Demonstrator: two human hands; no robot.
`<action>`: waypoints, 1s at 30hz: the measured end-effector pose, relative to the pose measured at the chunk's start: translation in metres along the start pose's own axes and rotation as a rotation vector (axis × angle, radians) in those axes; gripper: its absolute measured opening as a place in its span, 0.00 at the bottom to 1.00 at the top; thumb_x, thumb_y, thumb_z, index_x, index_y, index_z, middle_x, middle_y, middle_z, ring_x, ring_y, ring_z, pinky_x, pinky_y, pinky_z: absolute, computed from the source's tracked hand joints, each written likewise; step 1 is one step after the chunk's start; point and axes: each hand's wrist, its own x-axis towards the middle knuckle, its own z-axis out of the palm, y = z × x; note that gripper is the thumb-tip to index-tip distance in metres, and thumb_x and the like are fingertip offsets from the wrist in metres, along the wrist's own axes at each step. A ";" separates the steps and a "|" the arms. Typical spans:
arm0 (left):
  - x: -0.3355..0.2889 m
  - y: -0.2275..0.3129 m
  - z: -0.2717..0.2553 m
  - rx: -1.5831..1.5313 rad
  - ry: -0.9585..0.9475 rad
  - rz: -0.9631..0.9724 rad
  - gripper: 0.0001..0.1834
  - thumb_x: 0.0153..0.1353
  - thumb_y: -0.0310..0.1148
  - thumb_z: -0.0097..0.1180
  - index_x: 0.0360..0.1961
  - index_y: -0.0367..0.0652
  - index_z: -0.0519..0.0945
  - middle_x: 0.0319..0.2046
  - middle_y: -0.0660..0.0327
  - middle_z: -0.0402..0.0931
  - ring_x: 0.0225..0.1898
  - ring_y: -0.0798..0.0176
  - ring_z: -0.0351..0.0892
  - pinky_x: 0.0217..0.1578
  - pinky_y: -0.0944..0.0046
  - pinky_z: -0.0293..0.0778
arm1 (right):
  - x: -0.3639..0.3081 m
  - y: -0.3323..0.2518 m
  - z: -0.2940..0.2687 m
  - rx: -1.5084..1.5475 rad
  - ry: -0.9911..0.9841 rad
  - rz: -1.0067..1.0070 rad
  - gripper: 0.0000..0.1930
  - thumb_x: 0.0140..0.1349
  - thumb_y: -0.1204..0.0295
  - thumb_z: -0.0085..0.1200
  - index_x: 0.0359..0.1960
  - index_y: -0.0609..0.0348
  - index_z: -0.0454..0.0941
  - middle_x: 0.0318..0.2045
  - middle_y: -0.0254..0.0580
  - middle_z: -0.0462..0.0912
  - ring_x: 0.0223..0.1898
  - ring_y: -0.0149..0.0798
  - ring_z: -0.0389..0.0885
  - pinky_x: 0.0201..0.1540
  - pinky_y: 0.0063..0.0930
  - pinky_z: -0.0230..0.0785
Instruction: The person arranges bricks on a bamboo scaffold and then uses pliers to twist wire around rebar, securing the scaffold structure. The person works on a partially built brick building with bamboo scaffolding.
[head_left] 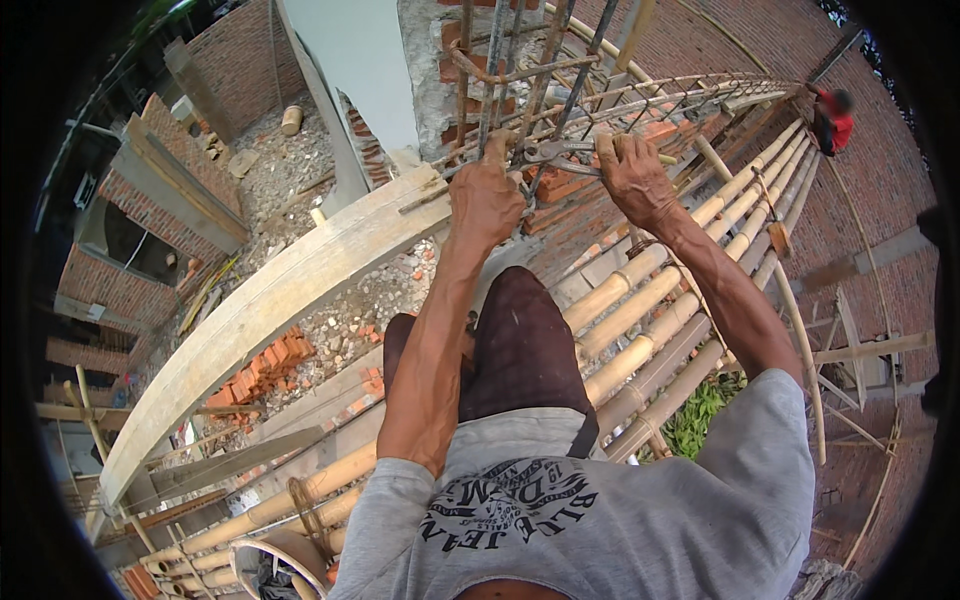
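Note:
My right hand [637, 182] is closed around the handles of metal pincers [560, 152]. Their jaws point left, toward the foot of several upright steel reinforcing bars [490, 85]. Just left of the jaws, my left hand [487, 195] is raised against the bars, with its fingers curled and one finger pointing up. What those fingers hold is hidden. A bent steel stirrup [525, 72] loops around the uprights above both hands. From this joint a long cage of reinforcing bars [690, 92] runs away to the right over brickwork.
Beneath me, bamboo poles [650, 290] lie side by side as a raised platform. A long wooden board [270, 275] curves along my left. Far below are rubble [275, 155] and stacked bricks [265, 370]. A bucket [280, 568] stands lower left; a person in red [832, 125] is far right.

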 end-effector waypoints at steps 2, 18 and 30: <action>0.000 0.000 0.000 -0.002 -0.001 -0.009 0.27 0.54 0.21 0.51 0.58 0.44 0.71 0.43 0.41 0.82 0.45 0.37 0.82 0.46 0.47 0.76 | -0.001 -0.008 0.003 0.210 -0.134 0.107 0.15 0.58 0.76 0.56 0.45 0.67 0.68 0.39 0.61 0.75 0.42 0.58 0.77 0.44 0.50 0.69; 0.000 0.000 0.001 -0.001 0.010 0.012 0.27 0.54 0.21 0.52 0.58 0.45 0.70 0.43 0.43 0.82 0.43 0.36 0.81 0.46 0.47 0.75 | 0.023 -0.011 -0.059 2.094 -1.386 0.912 0.15 0.70 0.57 0.54 0.36 0.56 0.72 0.24 0.27 0.68 0.23 0.25 0.64 0.26 0.30 0.67; -0.001 -0.001 0.001 0.003 0.023 0.049 0.28 0.55 0.22 0.54 0.59 0.44 0.70 0.40 0.40 0.82 0.43 0.36 0.81 0.45 0.46 0.75 | 0.006 -0.005 -0.094 0.077 -0.344 -0.103 0.30 0.54 0.74 0.63 0.56 0.72 0.62 0.33 0.53 0.76 0.36 0.52 0.79 0.36 0.48 0.70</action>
